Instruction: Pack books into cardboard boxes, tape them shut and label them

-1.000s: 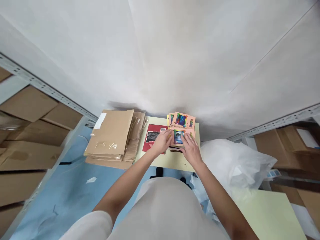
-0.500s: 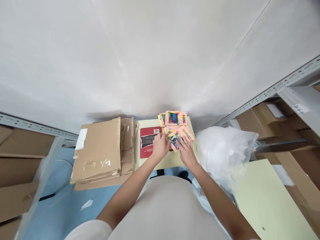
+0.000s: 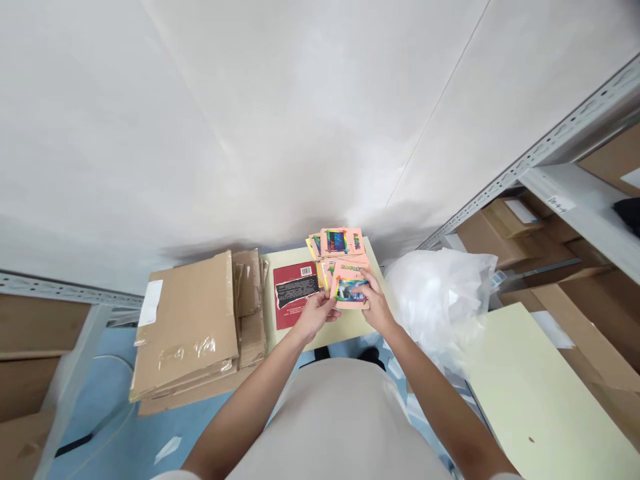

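My left hand (image 3: 316,313) pinches the lower left corner of a pink printed card (image 3: 349,293) with a bright picture in a rainbow frame. On its right side, my right hand (image 3: 376,303) grips the same card, fingers partly over its face. Whether this is one card or a thin stack I cannot tell. Just beyond it lies a loose pile of similar pink cards (image 3: 341,243), some with yellow edges. A red book (image 3: 290,318) with a black label and a barcode lies to the left of my left hand.
Everything lies on a small pale table (image 3: 270,267) against a white wall. Flattened cardboard boxes (image 3: 187,320) are stacked at its left. A white plastic bag (image 3: 435,300) bulges at its right, near a pale board (image 3: 545,393). Shelves with cardboard boxes (image 3: 505,233) flank both sides.
The held card has turned from a tilt to nearly square and come slightly towards me. My left hand has shifted to its lower left corner. The camera view has turned a little.
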`<state>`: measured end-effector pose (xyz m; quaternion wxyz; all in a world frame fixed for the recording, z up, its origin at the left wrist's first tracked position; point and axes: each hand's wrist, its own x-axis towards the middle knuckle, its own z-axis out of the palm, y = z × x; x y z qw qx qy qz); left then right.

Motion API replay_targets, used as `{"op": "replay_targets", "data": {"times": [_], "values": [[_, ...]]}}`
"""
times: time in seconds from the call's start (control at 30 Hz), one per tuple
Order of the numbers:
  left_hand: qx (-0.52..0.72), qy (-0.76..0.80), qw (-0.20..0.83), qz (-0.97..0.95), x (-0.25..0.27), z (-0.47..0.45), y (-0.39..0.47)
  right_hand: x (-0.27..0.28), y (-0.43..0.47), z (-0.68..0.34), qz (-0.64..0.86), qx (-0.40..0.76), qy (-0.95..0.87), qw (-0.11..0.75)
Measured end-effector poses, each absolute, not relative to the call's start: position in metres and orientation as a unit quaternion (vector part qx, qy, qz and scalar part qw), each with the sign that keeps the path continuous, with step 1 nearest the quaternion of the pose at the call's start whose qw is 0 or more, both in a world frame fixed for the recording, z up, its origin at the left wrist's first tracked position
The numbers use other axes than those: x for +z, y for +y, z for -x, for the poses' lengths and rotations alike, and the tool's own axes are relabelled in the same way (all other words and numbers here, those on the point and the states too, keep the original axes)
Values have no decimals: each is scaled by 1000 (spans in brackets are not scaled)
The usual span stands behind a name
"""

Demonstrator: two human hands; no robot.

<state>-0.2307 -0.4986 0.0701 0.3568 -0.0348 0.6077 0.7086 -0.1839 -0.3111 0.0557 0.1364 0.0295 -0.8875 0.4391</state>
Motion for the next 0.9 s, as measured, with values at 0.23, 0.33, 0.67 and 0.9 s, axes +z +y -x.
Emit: {"op": "replay_targets", "data": {"times": [0.23,0.33,0.67,0.9], "values": [[691,648,321,22,63,220,-502,59,-313,189,216,701,-669,116],[691,657,301,-10,57,218,-500,72,-301,196,236,744,-618,96],[569,706,359,-222,85,192,-451,109,-222,124,240,661,-694,151],[551,632,474,-268,87,130,-334,105,-148,-15,389,637,-606,273]]}}
